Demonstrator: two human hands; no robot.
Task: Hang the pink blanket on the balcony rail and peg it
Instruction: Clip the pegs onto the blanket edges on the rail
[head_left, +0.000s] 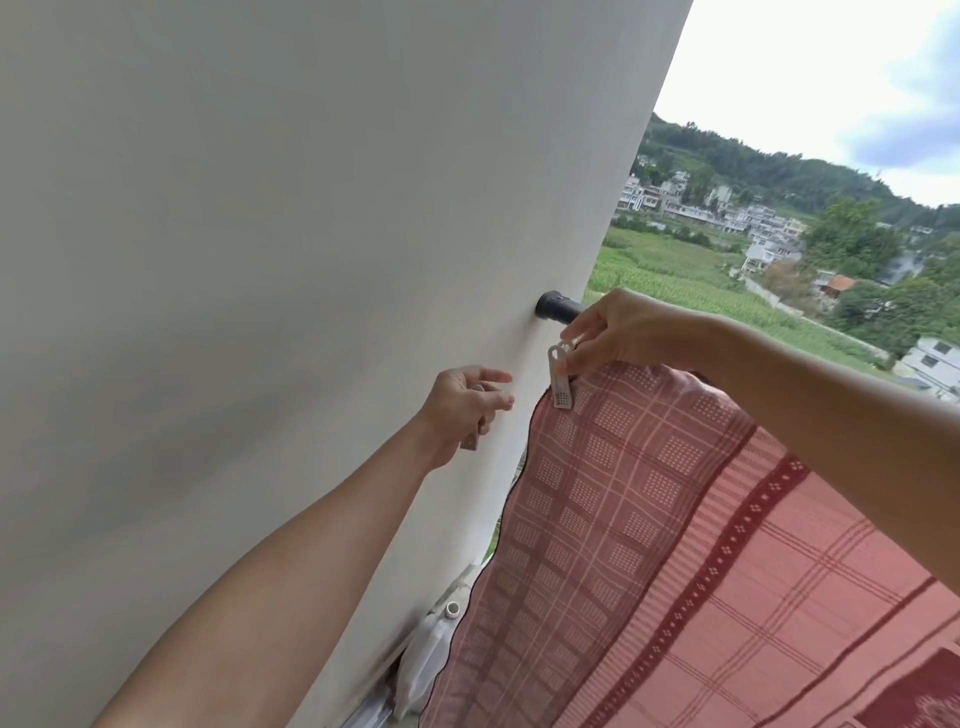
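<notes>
Pinching the top of a pale peg (560, 375) between thumb and fingertips, my right hand (628, 332) sits at the very top edge of the pink blanket (675, 519). The peg's lower end bites over the blanket's corner, just beneath my fingers, and it stands nearly upright. Whether its jaws are fully clamped on the cloth I cannot tell, since my fingers cover the upper half.

My left hand (465, 410) is lower and to the left of the right one, apart from it and clear of the blanket, held close to the white wall (260, 260). Its thumb and first fingers are loosely spread toward the peg, while the lower fingers curl around a second peg (471, 441) whose grey end pokes out below the palm.

Just above and to the left of my right hand, a dark rail (558, 307) comes out of the wall; the rest of it runs behind my right hand and under the blanket. The blanket is draped over it and hangs down below my right forearm, checked pink with dotted squares, a dark red patterned band and a dark bound edge on the side nearest my left hand.

Below my left forearm, by the blanket's edge, something white and crumpled (426, 665) leans at the wall's foot; I cannot tell what it is.

Beyond my right hand lie green fields (675, 280), houses and a wooded hill.
</notes>
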